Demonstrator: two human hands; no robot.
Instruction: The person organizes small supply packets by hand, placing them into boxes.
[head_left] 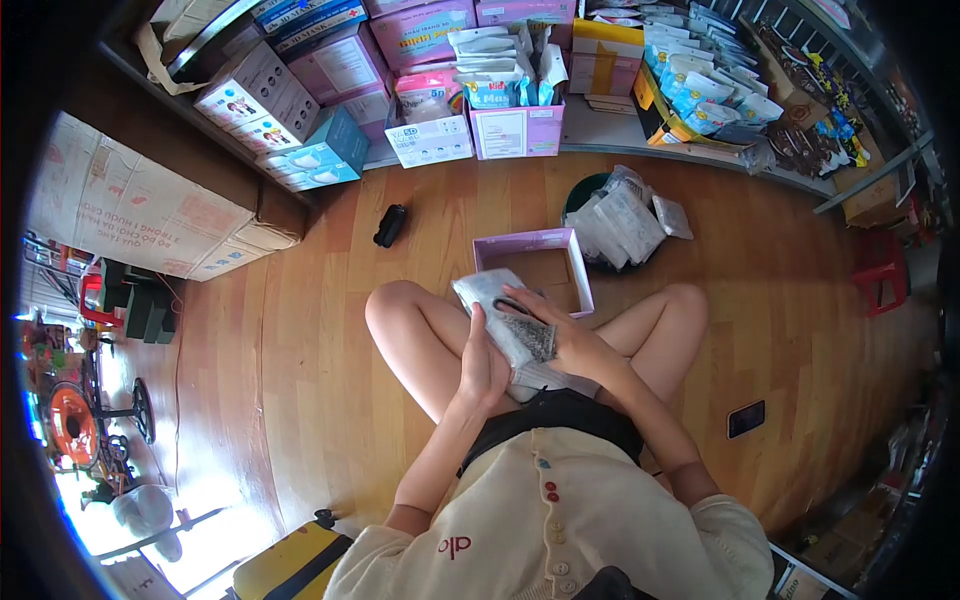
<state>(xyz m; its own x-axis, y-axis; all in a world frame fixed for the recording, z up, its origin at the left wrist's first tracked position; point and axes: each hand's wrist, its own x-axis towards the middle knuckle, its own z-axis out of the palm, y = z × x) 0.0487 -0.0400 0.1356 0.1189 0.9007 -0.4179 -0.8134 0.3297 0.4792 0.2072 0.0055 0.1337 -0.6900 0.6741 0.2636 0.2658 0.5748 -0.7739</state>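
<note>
One packet (506, 330) is held; packets (622, 222) fill the basin (582, 190).

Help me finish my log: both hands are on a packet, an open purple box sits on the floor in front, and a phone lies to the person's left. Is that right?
No: the phone lies to the person's right, not left, as the head view shows. The left hand and right hand are on the packet, and the open purple box sits on the floor in front.
</note>
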